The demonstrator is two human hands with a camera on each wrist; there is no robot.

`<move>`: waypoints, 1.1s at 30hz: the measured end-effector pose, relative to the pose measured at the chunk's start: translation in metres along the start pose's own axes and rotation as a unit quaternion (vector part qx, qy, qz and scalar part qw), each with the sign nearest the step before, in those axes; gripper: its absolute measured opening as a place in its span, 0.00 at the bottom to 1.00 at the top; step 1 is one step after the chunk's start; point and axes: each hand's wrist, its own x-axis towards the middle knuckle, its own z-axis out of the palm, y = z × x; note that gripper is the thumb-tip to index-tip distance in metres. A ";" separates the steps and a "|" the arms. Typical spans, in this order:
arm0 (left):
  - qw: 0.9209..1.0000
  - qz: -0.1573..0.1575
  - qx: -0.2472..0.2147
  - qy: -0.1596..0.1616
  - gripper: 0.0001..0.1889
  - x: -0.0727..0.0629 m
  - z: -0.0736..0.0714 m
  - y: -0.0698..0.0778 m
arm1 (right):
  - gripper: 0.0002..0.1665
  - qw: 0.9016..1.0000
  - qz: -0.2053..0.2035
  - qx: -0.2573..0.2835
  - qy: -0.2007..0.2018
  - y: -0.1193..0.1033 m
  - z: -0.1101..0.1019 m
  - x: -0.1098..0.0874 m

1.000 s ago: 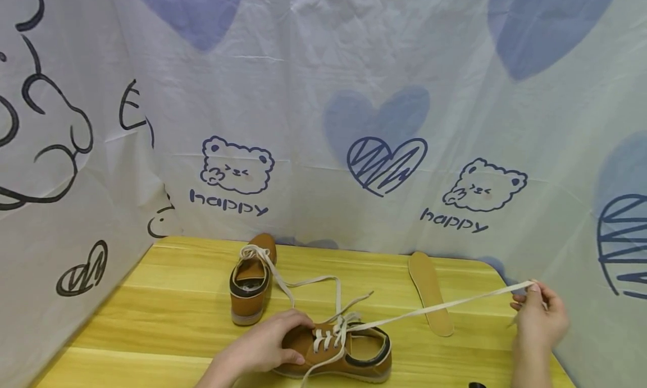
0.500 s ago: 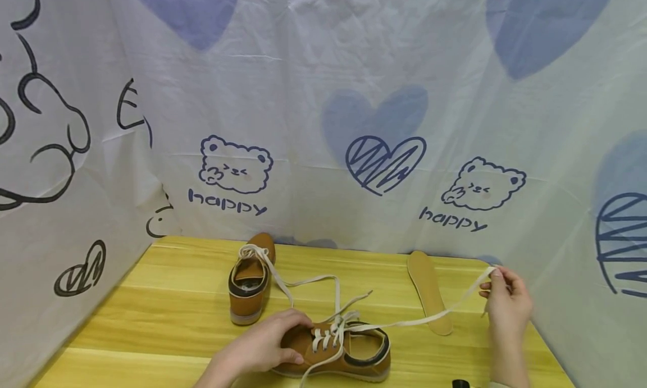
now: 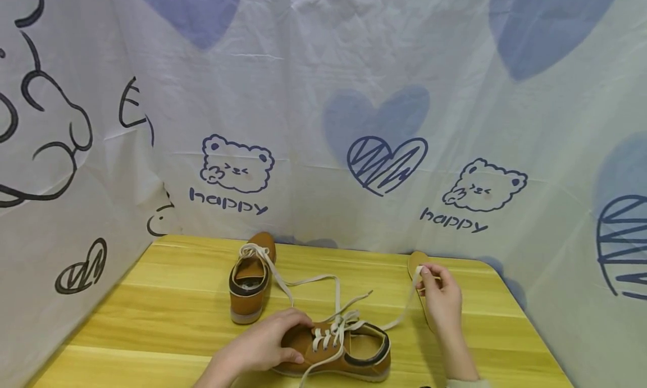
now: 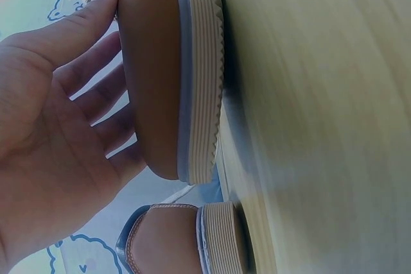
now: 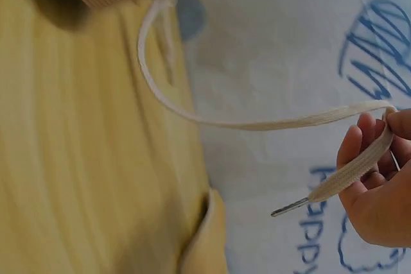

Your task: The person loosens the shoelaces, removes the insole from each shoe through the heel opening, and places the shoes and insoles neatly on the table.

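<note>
A brown shoe point(image 3: 366, 370) with cream laces and a dark collar stands sideways on the table, toe to the left. My left hand point(image 3: 260, 343) grips its toe, thumb on the near side and fingers over the far side. In the left wrist view, the ridged sole point(image 4: 204, 81) is right over the wood. To the right, my right hand point(image 3: 443, 301) pinches a flat white shoelace point(image 5: 270, 124) near its end, whose tipped tail hangs free. The lace sags slackly back to the shoe. Another loose lace end drapes over the shoe's near side.
A second brown shoe point(image 3: 247, 305) stands behind on the left, its laces trailing toward the first. Partly behind my right hand lies a tan insole point(image 3: 417, 259). Printed cloth point(image 3: 308, 124) walls the wooden table point(image 3: 151, 320) at the back and sides.
My right hand has moved left with the lace end, over the insole. The lace, earlier stretched taut, has gone slack. My left hand and the shoe have stayed put.
</note>
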 end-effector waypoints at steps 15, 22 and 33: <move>1.000 -0.001 0.013 0.005 0.27 0.000 0.001 -0.002 | 0.08 0.964 -0.001 -0.102 -0.245 0.012 0.043 -0.028; 1.000 0.001 0.014 0.007 0.27 -0.001 0.000 -0.001 | 0.11 0.953 -0.011 -0.114 -0.281 0.013 0.049 -0.033; 1.000 0.001 0.013 0.007 0.26 0.000 0.001 -0.001 | 0.11 0.930 -0.072 -0.098 -0.348 -0.006 0.039 -0.033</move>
